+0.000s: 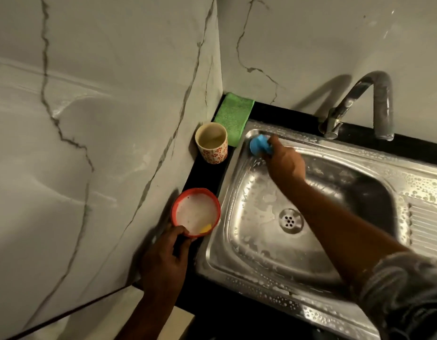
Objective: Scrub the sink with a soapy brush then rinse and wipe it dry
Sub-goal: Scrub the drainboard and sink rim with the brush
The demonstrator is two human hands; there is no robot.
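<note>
Blue brush (259, 146) gripped in right hand (285, 160), sink (249, 271) far-left corner.

**Corner scrub, suds everywhere**

Right hand (285, 161) grips a blue brush (259, 146), pressed into the far left corner of the steel sink (249, 244). Foam on basin and rim. Left hand (163, 258) holds a red-rimmed bowl (195, 212) of soapy water on the black counter (200, 173). Patterned cup (212, 143), green cloth (233, 116) behind; tap (359, 104) at the wall.

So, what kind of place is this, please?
Probably a home kitchen corner: a soapy steel sink with a drainboard, a curved tap behind it, a dark counter against marble-look walls. The right hand scrubs with a blue brush; the left hand holds a red bowl.
</note>
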